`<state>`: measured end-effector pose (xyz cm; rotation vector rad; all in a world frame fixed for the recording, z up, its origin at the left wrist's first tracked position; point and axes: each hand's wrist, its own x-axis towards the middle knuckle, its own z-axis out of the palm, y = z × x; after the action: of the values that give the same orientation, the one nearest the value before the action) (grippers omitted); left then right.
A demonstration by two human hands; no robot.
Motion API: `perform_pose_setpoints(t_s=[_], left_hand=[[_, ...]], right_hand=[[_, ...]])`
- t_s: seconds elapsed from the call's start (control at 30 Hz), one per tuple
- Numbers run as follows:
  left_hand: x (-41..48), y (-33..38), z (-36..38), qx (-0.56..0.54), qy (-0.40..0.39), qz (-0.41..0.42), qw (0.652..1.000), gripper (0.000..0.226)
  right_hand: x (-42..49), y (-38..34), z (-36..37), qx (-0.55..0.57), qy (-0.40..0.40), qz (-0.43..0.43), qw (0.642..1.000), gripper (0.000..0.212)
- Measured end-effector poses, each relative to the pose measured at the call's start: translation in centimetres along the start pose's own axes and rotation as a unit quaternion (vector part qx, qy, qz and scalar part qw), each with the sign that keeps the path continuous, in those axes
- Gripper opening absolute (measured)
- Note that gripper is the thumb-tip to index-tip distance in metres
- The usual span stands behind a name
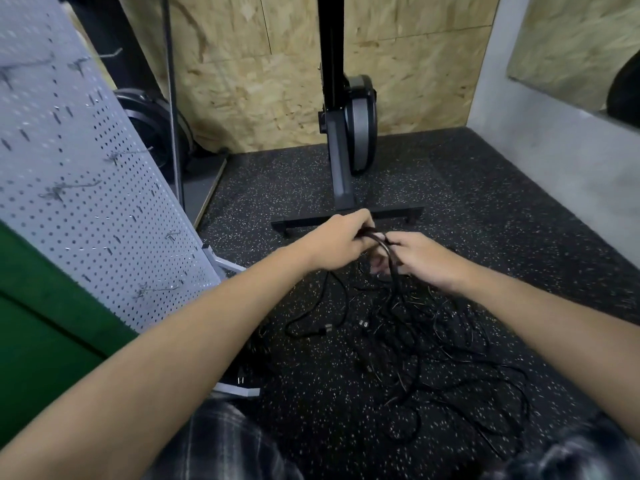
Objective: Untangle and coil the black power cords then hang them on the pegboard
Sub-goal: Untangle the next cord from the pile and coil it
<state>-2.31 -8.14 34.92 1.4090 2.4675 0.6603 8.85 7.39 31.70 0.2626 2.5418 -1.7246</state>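
Note:
A tangle of black power cords (433, 344) sprawls over the speckled rubber floor, with loose plug ends (327, 329) lying to its left. My left hand (341, 240) grips a looped stretch of one cord raised above the pile. Close beside it, my right hand (420, 259) pinches the same cord where it bends downward; the strand drops between my hands into the tangle. The white pegboard (86, 188) leans at the left with several bare metal hooks (157, 289).
A black exercise machine stand (343, 188) with a cross foot sits just beyond my hands against the OSB wall. A green panel (41, 323) is at the lower left, and the pegboard's white foot (239, 391) sticks out near my knees. A grey wall bounds the right.

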Motion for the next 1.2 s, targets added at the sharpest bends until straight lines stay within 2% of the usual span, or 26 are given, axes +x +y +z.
perform_pose_setpoints(t_s=[0.07,0.13,0.2,0.3,0.43,0.6,0.7,0.73,0.83,0.97,1.1,1.2], left_hand=[[-0.5,-0.2,0.2,0.013,-0.014,-0.019,1.000,0.015],[-0.8,-0.2,0.9,0.041,-0.033,-0.028,0.998,0.012],[-0.8,0.1,1.6,0.055,-0.048,-0.038,0.997,0.014],[-1.0,0.0,2.3,0.026,-0.046,-0.040,0.998,0.021],[-0.8,-0.8,2.1,-0.016,-0.007,-0.042,0.999,0.021],[0.0,-1.1,2.8,-0.028,-0.009,-0.072,0.997,0.023],[-0.3,-2.7,3.2,-0.073,-0.002,-0.058,0.996,0.013],[-0.6,-3.4,3.3,-0.099,-0.003,-0.058,0.993,0.007],[-1.6,-6.6,3.7,-0.145,-0.049,-0.093,0.984,0.012],[-2.8,-9.6,3.9,-0.106,-0.075,-0.133,0.983,0.017],[-3.4,-9.6,4.0,-0.126,-0.089,-0.173,0.973,0.024],[-3.2,-8.9,3.6,-0.124,-0.061,-0.162,0.977,0.035]], right_hand=[[-0.5,-0.7,-0.2,0.158,-0.055,0.024,0.986,0.035],[-0.9,-0.9,-0.3,0.202,-0.090,0.054,0.974,0.052],[-1.3,-1.1,-0.4,0.125,-0.095,0.075,0.985,0.057],[-1.1,-1.3,-0.5,-0.002,-0.068,0.044,0.997,0.030],[-0.8,-1.8,-0.6,-0.039,-0.058,0.038,0.997,0.023],[-1.4,-2.3,0.3,-0.103,-0.092,0.033,0.990,0.022],[-1.7,-3.0,-1.0,-0.146,-0.042,0.004,0.988,0.026],[-1.8,-3.1,-1.8,-0.133,-0.013,-0.008,0.991,0.026],[-2.2,-2.9,-4.4,-0.027,0.055,-0.025,0.998,0.027],[-2.0,-0.7,-6.6,0.023,0.112,-0.007,0.993,0.028],[-1.7,2.0,-7.2,-0.026,0.108,0.041,0.993,0.025],[-1.2,3.0,-7.2,-0.061,0.138,0.050,0.987,0.023]])
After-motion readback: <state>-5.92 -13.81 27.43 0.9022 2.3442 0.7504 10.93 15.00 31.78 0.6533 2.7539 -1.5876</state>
